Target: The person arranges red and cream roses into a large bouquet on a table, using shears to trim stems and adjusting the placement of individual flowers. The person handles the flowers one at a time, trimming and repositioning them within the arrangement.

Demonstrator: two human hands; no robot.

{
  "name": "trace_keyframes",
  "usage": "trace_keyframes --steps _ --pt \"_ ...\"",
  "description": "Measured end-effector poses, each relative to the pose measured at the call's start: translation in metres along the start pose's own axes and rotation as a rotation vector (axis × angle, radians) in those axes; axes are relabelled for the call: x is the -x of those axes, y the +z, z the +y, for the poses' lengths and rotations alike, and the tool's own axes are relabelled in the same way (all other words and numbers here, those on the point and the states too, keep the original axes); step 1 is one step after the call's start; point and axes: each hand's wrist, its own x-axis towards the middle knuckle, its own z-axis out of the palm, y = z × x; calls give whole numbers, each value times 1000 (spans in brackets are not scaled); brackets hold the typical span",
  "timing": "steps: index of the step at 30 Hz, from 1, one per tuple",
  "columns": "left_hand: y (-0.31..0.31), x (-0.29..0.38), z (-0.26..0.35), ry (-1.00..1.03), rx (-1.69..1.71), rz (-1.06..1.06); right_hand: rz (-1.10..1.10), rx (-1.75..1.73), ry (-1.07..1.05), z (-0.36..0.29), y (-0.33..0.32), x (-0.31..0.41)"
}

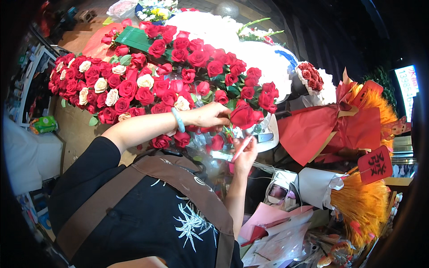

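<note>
My left hand (214,115), with a pale bangle (178,120) on its wrist, reaches across the roses. Its fingers are closed near the green parts just below a large red rose (242,116), apparently on the stem. To the right and nearer my body, my right hand (246,154) grips a pink-handled tool (242,149); its working end is blurred near the stem, and its kind is unclear. Many red roses (197,58) spread in front of my hands. Cream roses (145,81) stand among the red ones on the left. A green foam block (134,38) lies behind them.
On the right are a red-wrapped bouquet (310,129) and dried orange stalks in white paper (318,187). A white device (283,187) with a cable stands below them, near pink wrapping sheets (264,219). Overexposed white bouquets (264,63) fill the back. A white shelf (32,77) stands left.
</note>
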Motion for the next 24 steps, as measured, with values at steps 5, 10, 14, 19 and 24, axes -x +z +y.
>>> trace_keyframes --steps 5,10,14,19,24 --pt "18 13 7 160 -101 6 11 -124 -301 -36 12 8" --pt "19 23 6 48 149 -92 21 -234 -331 -46 16 13" --pt "17 34 6 113 238 -142 21 -319 -189 -54 15 17" --pt "13 41 13 197 163 -178 -179 -372 -350 -71 19 22" --pt "15 45 19 127 315 -249 -272 -346 -326 -70 24 24"
